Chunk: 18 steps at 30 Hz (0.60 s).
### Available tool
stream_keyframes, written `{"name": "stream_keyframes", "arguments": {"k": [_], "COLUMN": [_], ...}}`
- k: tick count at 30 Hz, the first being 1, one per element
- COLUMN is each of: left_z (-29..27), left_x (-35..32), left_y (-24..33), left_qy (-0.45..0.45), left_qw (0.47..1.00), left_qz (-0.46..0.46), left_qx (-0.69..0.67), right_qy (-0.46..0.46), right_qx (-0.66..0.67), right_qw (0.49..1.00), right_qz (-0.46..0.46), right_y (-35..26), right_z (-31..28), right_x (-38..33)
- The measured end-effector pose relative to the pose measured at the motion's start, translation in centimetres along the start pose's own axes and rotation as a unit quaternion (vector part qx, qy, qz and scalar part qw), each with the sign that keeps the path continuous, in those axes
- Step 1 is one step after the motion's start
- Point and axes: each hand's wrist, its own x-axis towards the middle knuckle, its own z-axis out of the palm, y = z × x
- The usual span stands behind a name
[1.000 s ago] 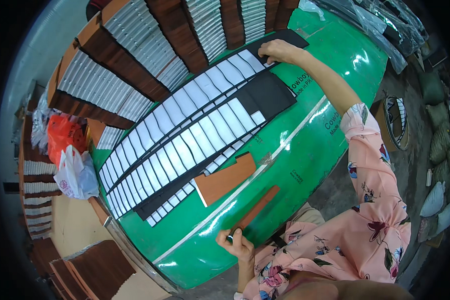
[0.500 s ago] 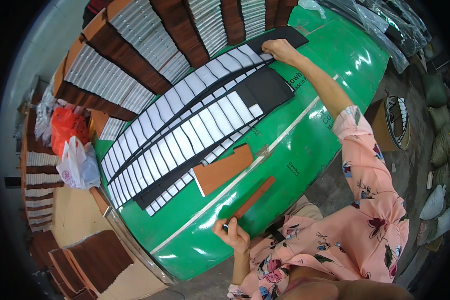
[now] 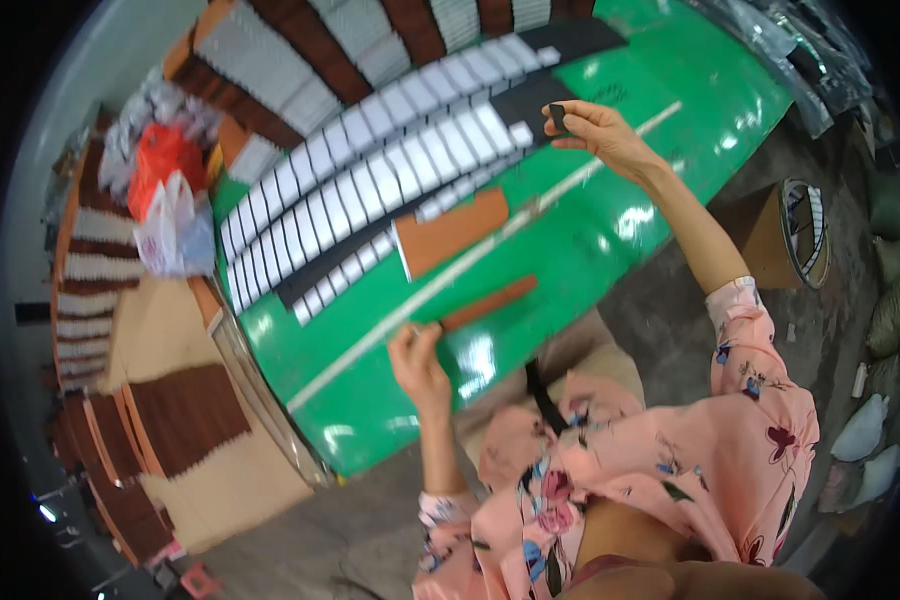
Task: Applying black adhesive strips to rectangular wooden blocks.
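Note:
My left hand [image 3: 420, 368] is closed at the near-left end of a narrow brown strip [image 3: 492, 302] just above the green table [image 3: 370, 420]. My right hand [image 3: 602, 138] pinches a small black piece [image 3: 557, 118] between thumb and fingers, raised over the far right of the table. Close to it lies a black sheet with a row of white rectangular pieces [image 3: 370, 178]. Behind that is a second such white-pieced sheet [image 3: 420, 92], its right end plain black. A flat orange-brown panel [image 3: 455, 232] rests in front of them, beside shorter rows of white pieces [image 3: 345, 275].
Stacks of brown-edged panels [image 3: 270, 70] line the table's far side. Red and white plastic bags [image 3: 173, 225] sit at the left, near more brown stacks [image 3: 185, 420]. A round bin [image 3: 770, 235] stands on the floor at right, with sacks [image 3: 860, 430] beyond it.
My right hand has come away from the far sheet toward me, now with a small black piece in it. My left hand and the brown strip appear higher in the picture, as the view has shifted.

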Motion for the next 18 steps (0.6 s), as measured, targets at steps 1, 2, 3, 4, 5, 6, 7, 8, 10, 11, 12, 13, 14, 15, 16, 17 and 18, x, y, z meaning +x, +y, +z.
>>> {"name": "stream_keyframes", "arguments": {"k": [1, 2, 3, 4, 5, 6, 7, 8, 10, 11, 12, 13, 14, 15, 16, 17, 18], "left_z": [-1.3, -2.4, -3.2, -3.6, -3.5, -3.4, -2.9, -2.3, -1.3, -0.5, 0.3, 1.6, 2.3, 2.9, 3.7, 4.0, 4.3], "left_x": [0.5, 0.4, 0.2, 0.0, -0.3, -0.6, -0.5, -0.1, -0.8, -1.5, -2.0, -2.3, -2.6, -3.0, -3.3, -3.5, -3.7], "left_y": [-0.1, -0.6, -1.2, -1.5, -1.5, -1.4, -0.7, 0.6, 1.9, 2.4, 3.1, 3.8, 4.0, 4.0, 4.0, 4.2, 3.9], "left_qy": [-0.009, -0.022, -0.034, -0.035, -0.032, -0.028, -0.029, 0.012, 0.054, 0.055, 0.032, 0.010, 0.010, 0.003, -0.005, -0.023, -0.025], "left_qw": [1.000, 1.000, 0.999, 0.998, 0.998, 0.998, 0.998, 0.991, 0.953, 0.947, 0.944, 0.943, 0.943, 0.953, 0.963, 0.966, 0.967], "left_qz": [0.009, -0.012, -0.031, -0.035, -0.042, -0.048, -0.054, 0.005, 0.093, 0.120, 0.127, 0.135, 0.131, 0.095, 0.060, 0.041, 0.039], "left_qx": [0.007, -0.003, -0.015, -0.026, -0.017, -0.009, -0.009, 0.130, 0.282, 0.294, 0.302, 0.305, 0.307, 0.287, 0.261, 0.253, 0.249], "right_qy": [-0.037, -0.081, -0.108, -0.118, -0.126, -0.133, -0.133, -0.132, -0.167, -0.152, -0.154, -0.147, -0.146, -0.122, -0.119, -0.089, -0.059], "right_qx": [-0.032, -0.063, -0.024, -0.018, -0.005, 0.007, 0.039, 0.039, 0.000, -0.035, -0.036, -0.065, -0.091, -0.096, -0.099, -0.115, -0.131], "right_qw": [0.999, 0.995, 0.994, 0.993, 0.992, 0.991, 0.989, 0.989, 0.986, 0.987, 0.987, 0.987, 0.985, 0.988, 0.988, 0.989, 0.990], "right_qz": [-0.004, -0.015, -0.003, 0.007, 0.016, 0.024, 0.045, 0.050, 0.010, 0.037, 0.041, 0.029, 0.017, 0.017, 0.021, 0.017, 0.013], "right_y": [0.3, 0.9, 1.9, 2.9, 3.5, 4.1, 4.6, 5.0, 5.7, 5.3, 5.2, 5.1, 4.9, 4.5, 4.4, 4.3, 4.3], "right_z": [0.7, 1.5, 2.5, 3.8, 5.0, 6.2, 7.2, 7.8, 9.3, 9.9, 10.2, 10.1, 10.6, 11.3, 11.7, 12.0, 12.2], "right_x": [-2.1, -3.2, -4.4, -5.5, -6.5, -7.3, -8.0, -8.7, -9.6, -10.1, -10.7, -11.1, -11.5, -11.7, -12.0, -12.3, -12.4]}}
